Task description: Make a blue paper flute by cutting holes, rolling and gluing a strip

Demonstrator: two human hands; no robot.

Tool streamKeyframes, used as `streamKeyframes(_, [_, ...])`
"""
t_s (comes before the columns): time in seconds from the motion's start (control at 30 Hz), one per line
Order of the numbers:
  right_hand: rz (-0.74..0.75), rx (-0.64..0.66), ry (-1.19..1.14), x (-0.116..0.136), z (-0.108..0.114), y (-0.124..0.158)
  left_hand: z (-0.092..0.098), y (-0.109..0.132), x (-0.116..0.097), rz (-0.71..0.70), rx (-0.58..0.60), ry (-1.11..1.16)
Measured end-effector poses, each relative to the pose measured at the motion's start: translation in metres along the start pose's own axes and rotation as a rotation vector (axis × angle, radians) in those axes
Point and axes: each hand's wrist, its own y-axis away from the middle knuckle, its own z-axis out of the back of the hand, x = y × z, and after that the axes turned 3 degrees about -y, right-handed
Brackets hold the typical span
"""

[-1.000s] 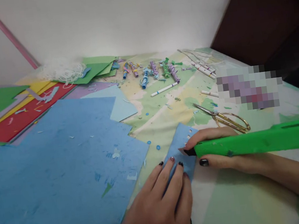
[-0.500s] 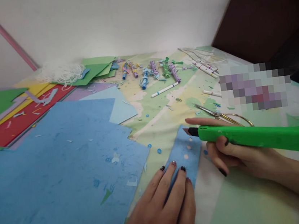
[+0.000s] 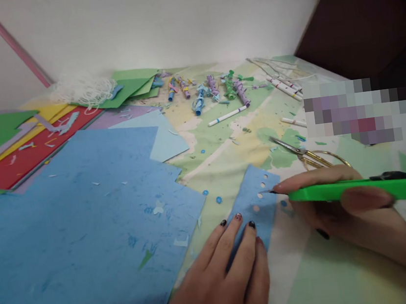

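My left hand (image 3: 222,278) lies flat with its fingers stretched out, pressing down the near end of a small blue paper strip (image 3: 255,200) that has several punched holes. My right hand (image 3: 337,207) is closed around a long green hole-punch tool (image 3: 363,190), lying almost level, its dark tip touching the strip's right edge beside the holes. A few blue punched dots lie on the table beside the strip.
A large blue sheet (image 3: 85,220) covers the left, with red, yellow and green sheets (image 3: 20,140) behind it. Gold-handled scissors (image 3: 307,155) lie just beyond my right hand. Rolled paper pieces (image 3: 214,91), white pens (image 3: 228,115) and white string (image 3: 82,90) sit at the back.
The right hand lifted the green tool off the strip, turned it in its grip, and brought its tip back to the strip's right edge. My left hand stayed on the strip.
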Motion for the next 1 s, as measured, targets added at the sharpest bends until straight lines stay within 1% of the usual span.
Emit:
streamKeyframes(0.1, [-0.022, -0.035, 0.051, 0.006, -0.003, 0.000, 0.001, 0.000, 0.000, 0.000, 0.008, 0.005])
streamKeyframes(0.17, [-0.056, -0.042, 0.045, 0.010, -0.005, -0.003, 0.001, 0.000, 0.000, 0.008, 0.007, 0.012])
streamKeyframes(0.33, [-0.114, 0.022, -0.015, 0.020, -0.011, -0.010, -0.001, 0.001, 0.000, 0.010, -0.005, 0.019])
streamKeyframes(0.43, [-0.163, 0.047, 0.059, 0.027, -0.012, -0.012, -0.001, 0.001, 0.000, 0.012, -0.014, 0.021])
streamKeyframes(0.57, [-0.195, 0.007, 0.115, 0.033, -0.009, -0.014, -0.001, 0.001, 0.000, 0.011, -0.004, 0.033])
streamKeyframes(0.67, [-0.192, 0.026, 0.134, 0.031, -0.006, -0.013, 0.000, 0.001, 0.001, 0.012, 0.005, 0.043])
streamKeyframes(0.73, [-0.175, 0.021, 0.175, 0.027, -0.004, -0.012, 0.001, 0.000, 0.002, 0.002, 0.038, 0.052])
streamKeyframes(0.87, [-0.107, 0.053, 0.276, 0.019, 0.000, -0.012, 0.004, -0.002, 0.005, 0.006, 0.108, 0.067])
streamKeyframes(1.0, [-0.025, 0.085, 0.410, 0.016, 0.004, -0.013, 0.006, -0.003, 0.008, -0.014, 0.134, 0.069])
